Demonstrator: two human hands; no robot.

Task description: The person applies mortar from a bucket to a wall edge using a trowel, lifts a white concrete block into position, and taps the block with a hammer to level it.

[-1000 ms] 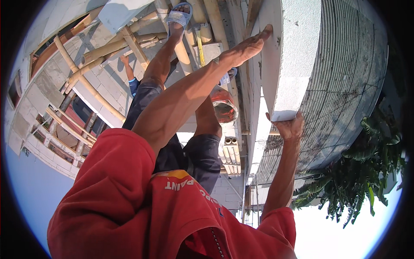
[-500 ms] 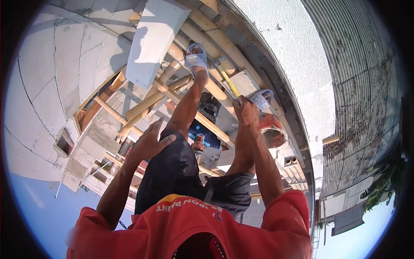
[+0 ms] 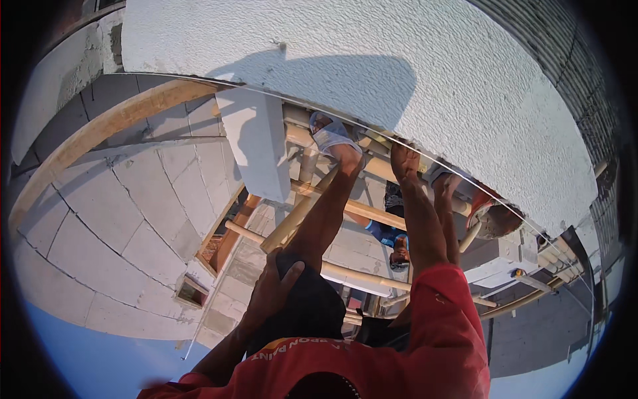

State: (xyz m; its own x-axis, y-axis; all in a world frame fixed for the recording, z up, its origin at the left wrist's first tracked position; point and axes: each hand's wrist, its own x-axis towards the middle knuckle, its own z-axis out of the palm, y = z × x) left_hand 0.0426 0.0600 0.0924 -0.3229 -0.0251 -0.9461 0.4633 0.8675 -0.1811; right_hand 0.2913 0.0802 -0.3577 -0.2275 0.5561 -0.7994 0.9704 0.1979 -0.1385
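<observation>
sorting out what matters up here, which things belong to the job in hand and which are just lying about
Seemingly in the job: white string, near the right grip; rough white wall along it; bamboo poles underfoot.

Apparently just lying about: red bucket; loose white block, possibly spare.

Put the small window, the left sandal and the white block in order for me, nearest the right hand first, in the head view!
From the right hand:
1. Left sandal: just to the left, on the foot.
2. White block: farther left, past the sandal.
3. Small window: farthest, lower left, in the wall.
</observation>
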